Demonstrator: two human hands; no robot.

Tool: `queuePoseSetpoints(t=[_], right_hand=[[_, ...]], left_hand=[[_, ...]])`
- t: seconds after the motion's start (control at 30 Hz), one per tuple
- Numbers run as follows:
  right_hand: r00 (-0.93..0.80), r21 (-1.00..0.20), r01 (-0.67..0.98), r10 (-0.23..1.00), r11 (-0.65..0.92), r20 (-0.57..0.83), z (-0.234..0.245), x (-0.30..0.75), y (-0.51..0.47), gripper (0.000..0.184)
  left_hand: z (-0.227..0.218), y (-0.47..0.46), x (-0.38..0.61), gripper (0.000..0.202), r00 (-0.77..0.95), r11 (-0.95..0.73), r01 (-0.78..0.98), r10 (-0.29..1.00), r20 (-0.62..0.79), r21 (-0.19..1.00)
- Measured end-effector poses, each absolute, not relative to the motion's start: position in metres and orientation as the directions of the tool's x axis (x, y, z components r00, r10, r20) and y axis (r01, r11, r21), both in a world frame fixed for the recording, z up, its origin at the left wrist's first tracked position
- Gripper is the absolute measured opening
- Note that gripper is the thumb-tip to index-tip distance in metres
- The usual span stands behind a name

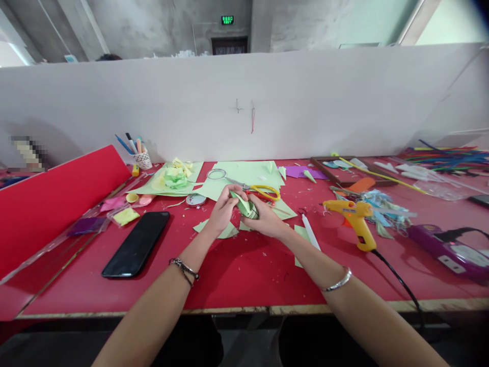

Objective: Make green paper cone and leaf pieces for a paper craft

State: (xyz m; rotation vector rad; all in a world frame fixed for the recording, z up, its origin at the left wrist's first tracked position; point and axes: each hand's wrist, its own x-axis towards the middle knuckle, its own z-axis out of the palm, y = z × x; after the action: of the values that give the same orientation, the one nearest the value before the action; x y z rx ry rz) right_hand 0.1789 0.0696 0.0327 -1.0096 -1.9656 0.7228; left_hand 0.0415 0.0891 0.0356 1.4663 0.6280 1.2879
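Observation:
Between my two hands, above the middle of the red table, is a small light green paper piece (244,205), folded or rolled, with dark lines on one side. My left hand (224,208) pinches its left edge with thumb and fingers. My right hand (264,216) wraps round its right side, and the fingers partly hide it. Just behind the hands lie scissors with yellow handles (267,192). Green paper scraps (228,232) rest on the table beneath the hands, and larger green sheets (252,172) lie farther back.
At right a yellow glue gun (353,211) stands with its cord trailing over the front edge, near a purple power strip (451,250). A black phone (136,244) lies at left. Behind it are a pen cup (142,160) and a green paper flower (175,177). A white partition (183,112) closes the back.

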Motion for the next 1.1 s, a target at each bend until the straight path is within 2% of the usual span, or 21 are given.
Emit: queuePoseSetpoints(t=[0.2, 0.37, 0.5, 0.67, 0.93, 1.1], right_hand=[[-0.405, -0.773, 0.385, 0.845, 0.503, 0.348, 0.0326, 0.179, 0.0697, 0.025], [-0.384, -0.779, 0.37, 0.847, 0.507, 0.368, 0.0316, 0.1782, 0.0704, 0.031], [-0.363, -0.765, 0.37, 0.84, 0.526, 0.403, 0.0301, 0.1778, 0.0721, 0.027], [-0.338, -0.743, 0.389, 0.835, 0.544, 0.435, 0.0278, 0.1784, 0.0748, 0.027], [-0.31, -0.758, 0.369, 0.84, 0.538, 0.445, 0.0247, 0.18, 0.0765, 0.034], [-0.295, -0.72, 0.413, 0.83, 0.558, 0.473, 0.0239, 0.1801, 0.0777, 0.037]], left_hand=[[0.0405, 0.0848, 0.0402, 0.027, 0.299, -0.448, -0.091, 0.839, 0.454, 0.889], [0.039, 0.0855, 0.0396, 0.025, 0.322, -0.456, -0.147, 0.817, 0.478, 0.878], [0.0398, 0.0842, 0.0395, 0.033, 0.347, -0.445, -0.175, 0.807, 0.479, 0.878], [0.0405, 0.0819, 0.0397, 0.044, 0.362, -0.458, -0.163, 0.796, 0.485, 0.874], [0.0397, 0.0822, 0.0413, 0.046, 0.368, -0.47, -0.15, 0.79, 0.491, 0.87], [0.036, 0.0826, 0.041, 0.043, 0.385, -0.568, 0.042, 0.769, 0.511, 0.822]])
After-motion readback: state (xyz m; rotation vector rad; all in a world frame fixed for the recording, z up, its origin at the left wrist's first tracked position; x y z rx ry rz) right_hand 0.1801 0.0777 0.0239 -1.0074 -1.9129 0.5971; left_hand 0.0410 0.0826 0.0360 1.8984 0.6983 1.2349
